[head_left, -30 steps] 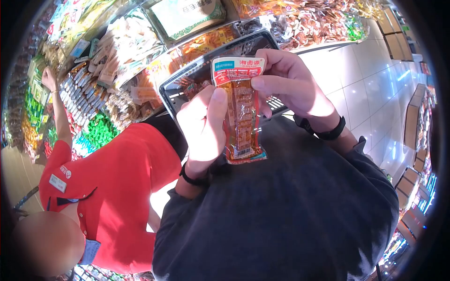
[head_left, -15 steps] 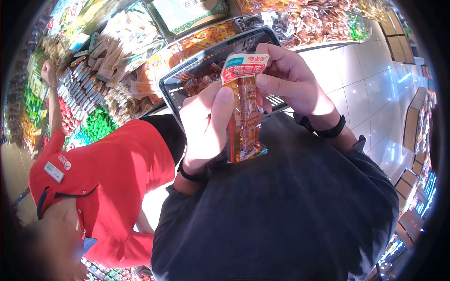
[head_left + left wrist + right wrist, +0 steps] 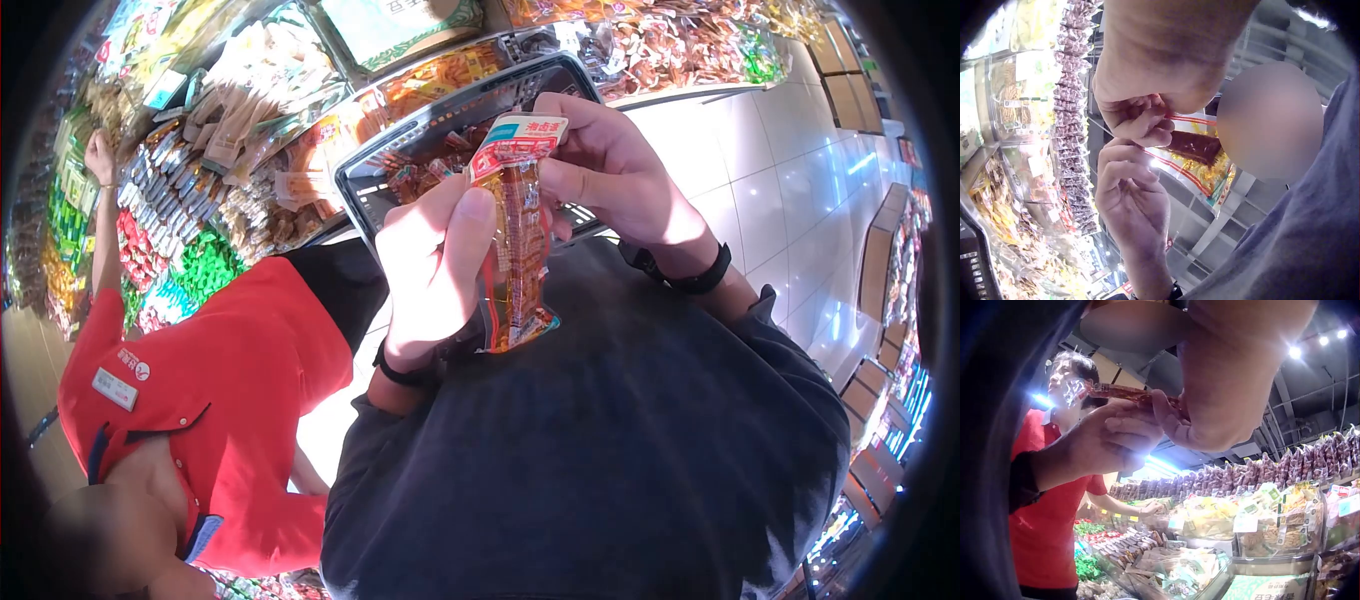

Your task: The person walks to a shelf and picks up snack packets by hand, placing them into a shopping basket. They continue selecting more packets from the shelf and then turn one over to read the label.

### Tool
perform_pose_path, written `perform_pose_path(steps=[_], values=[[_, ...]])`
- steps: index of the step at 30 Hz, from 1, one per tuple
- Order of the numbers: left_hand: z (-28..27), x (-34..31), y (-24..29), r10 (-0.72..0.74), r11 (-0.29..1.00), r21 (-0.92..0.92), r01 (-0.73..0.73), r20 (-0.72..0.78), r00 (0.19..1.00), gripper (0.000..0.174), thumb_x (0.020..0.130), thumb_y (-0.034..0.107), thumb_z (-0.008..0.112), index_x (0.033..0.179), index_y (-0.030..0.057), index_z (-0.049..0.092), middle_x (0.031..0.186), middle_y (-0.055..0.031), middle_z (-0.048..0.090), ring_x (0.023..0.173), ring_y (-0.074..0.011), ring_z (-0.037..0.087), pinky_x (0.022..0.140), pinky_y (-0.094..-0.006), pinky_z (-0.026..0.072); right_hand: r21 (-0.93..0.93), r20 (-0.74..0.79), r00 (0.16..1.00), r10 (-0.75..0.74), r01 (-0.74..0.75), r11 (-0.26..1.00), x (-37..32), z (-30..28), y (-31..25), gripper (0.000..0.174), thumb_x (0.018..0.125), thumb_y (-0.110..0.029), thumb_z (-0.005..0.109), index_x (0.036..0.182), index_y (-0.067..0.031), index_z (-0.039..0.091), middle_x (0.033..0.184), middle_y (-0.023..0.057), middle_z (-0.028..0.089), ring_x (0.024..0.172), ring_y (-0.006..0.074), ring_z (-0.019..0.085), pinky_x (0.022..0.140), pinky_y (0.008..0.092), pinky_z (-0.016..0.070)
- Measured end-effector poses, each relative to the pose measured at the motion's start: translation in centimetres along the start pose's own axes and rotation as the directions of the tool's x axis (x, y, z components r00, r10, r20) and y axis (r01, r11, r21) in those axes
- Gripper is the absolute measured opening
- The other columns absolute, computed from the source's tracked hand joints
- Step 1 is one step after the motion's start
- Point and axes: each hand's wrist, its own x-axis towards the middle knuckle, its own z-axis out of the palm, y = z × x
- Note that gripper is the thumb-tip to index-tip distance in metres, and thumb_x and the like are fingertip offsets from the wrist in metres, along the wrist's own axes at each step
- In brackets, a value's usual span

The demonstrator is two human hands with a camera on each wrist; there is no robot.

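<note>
A long, clear snack packet (image 3: 522,235) with a red and white printed top is held upright in front of the chest. Reddish-brown, oily food shows through its plastic. My left hand (image 3: 435,265) pinches the left edge near the top, thumb on the front. On the other side my right hand (image 3: 625,185) pinches the upper right edge between thumb and curled fingers. From below, the left wrist view shows the packet's back (image 3: 1197,150) with red stripes and a dark brown strip, both hands close together at one end.
Behind the hands stands a dark shopping basket (image 3: 352,190) holding several small packets (image 3: 425,175). Bins of wrapped snacks (image 3: 175,175) run along the left and back. A person in a red shirt (image 3: 220,390) stands at left, one arm stretched to the bins. Tiled floor (image 3: 765,195) lies right.
The packet has tilted and turned partly edge-on, its top leaning right, with both hands still pinching it. More packets in the basket show. The person in red has shifted slightly left.
</note>
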Motion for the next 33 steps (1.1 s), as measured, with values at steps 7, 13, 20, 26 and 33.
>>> perform_pose_path(steps=[7, 13, 20, 26, 33], values=[[-1.2, -0.3, -0.3, -0.248, 0.969, -0.006, 0.248, -0.017, 0.969, 0.062, 0.101, 0.049, 0.047, 0.122, -0.0091, 0.056, 0.093, -0.0154, 0.067, 0.083, -0.0225, 0.068, 0.071, -0.0323, 0.0548, 0.110, -0.080, 0.996, 0.049, -0.040, 0.993, 0.2, 0.2, 0.3, 0.012, 0.101, -0.009, 0.057, 0.108, 0.0007, 0.057, 0.090, 0.0054, 0.065, 0.073, 0.0105, 0.063, 0.066, 0.0249, 0.0518], [-3.2, 1.9, -6.0, -0.096, 0.850, -0.484, 0.206, 0.242, 0.965, 0.030, 0.101, 0.034, 0.056, 0.097, 0.0046, 0.051, 0.072, -0.0007, 0.052, 0.059, -0.0096, 0.052, 0.059, -0.0252, 0.0454, -0.185, -0.106, 0.977, -0.183, 0.161, 0.969, 1.0, 0.5, 1.6, 0.010, 0.097, -0.005, 0.062, 0.103, 0.0011, 0.058, 0.103, 0.0082, 0.064, 0.090, 0.0108, 0.063, 0.077, 0.0262, 0.0512], [-3.6, 2.1, -8.7, 0.013, 0.176, -0.802, 0.571, 0.582, 0.813, 0.030, 0.107, 0.031, 0.039, 0.092, 0.0059, 0.046, 0.063, 0.0013, 0.044, 0.048, -0.0065, 0.042, 0.048, -0.0215, 0.0324, -0.369, -0.190, 0.981, -0.033, -0.041, 0.929, 3.0, -1.5, 3.7, 0.045, 0.092, -0.013, 0.069, 0.133, -0.0011, 0.055, 0.118, 0.0066, 0.063, 0.089, 0.0081, 0.059, 0.079, 0.0259, 0.0480], [-3.5, 1.8, -7.3, -0.360, 0.793, -0.464, 0.395, 0.167, 0.918, 0.055, 0.106, 0.046, 0.039, 0.129, -0.0025, 0.052, 0.088, -0.0129, 0.067, 0.071, -0.0248, 0.068, 0.069, -0.0307, 0.0563, -0.101, -0.274, 0.955, 0.115, -0.147, 0.984, 4.0, -1.7, 3.5, 0.022, 0.095, -0.016, 0.069, 0.111, -0.0006, 0.069, 0.099, 0.0023, 0.070, 0.086, 0.0045, 0.061, 0.074, 0.0213, 0.0492], [-6.2, 0.2, -8.0, -0.347, 0.927, -0.079, 0.366, 0.180, 0.920, 0.031, 0.102, 0.016, 0.056, 0.125, -0.0048, 0.057, 0.094, -0.0147, 0.071, 0.082, -0.0209, 0.072, 0.071, -0.0329, 0.0606, -0.207, -0.343, 0.931, 0.127, -0.207, 0.956, 5.4, -4.7, 6.5, 0.021, 0.093, -0.017, 0.073, 0.106, -0.0019, 0.066, 0.094, 0.0020, 0.070, 0.079, 0.0067, 0.063, 0.070, 0.0235, 0.0491]])
